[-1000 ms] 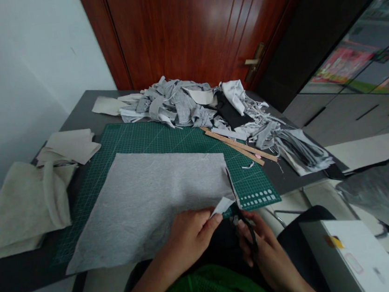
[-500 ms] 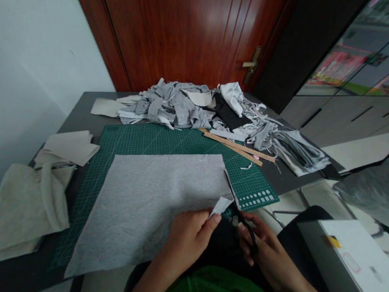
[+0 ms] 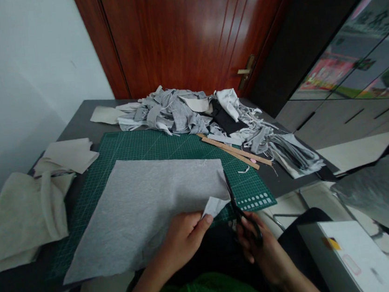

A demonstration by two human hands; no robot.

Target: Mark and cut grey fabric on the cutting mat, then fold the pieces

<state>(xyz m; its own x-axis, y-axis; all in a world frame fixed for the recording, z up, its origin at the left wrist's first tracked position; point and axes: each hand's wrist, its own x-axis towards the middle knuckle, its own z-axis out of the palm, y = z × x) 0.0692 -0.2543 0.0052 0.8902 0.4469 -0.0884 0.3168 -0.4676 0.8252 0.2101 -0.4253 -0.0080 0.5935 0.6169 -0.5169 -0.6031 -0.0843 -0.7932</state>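
A large piece of grey fabric (image 3: 161, 192) lies on a green cutting mat (image 3: 138, 142), its near edge hanging over the table's front. My left hand (image 3: 187, 238) pinches the fabric's near right corner, which is folded up and shows a paler underside. In my right hand (image 3: 262, 243) is a pair of black scissors (image 3: 237, 209), with fingers through the handles. The blades point away from me along the fabric's right edge and touch it; whether they are fully closed is hard to see.
Behind the mat is a heap of grey fabric scraps (image 3: 173, 113). Two wooden rulers (image 3: 237, 150) cross at the mat's right. Folded beige cloth (image 3: 22, 212) lies at the left. A white box (image 3: 361, 253) stands at my right, near a plastic-covered chair (image 3: 385, 185).
The scissors have come away from their earlier position and now lie along the fabric's right edge, more visible. My left hand has shifted slightly left, lifting the corner flap wider.
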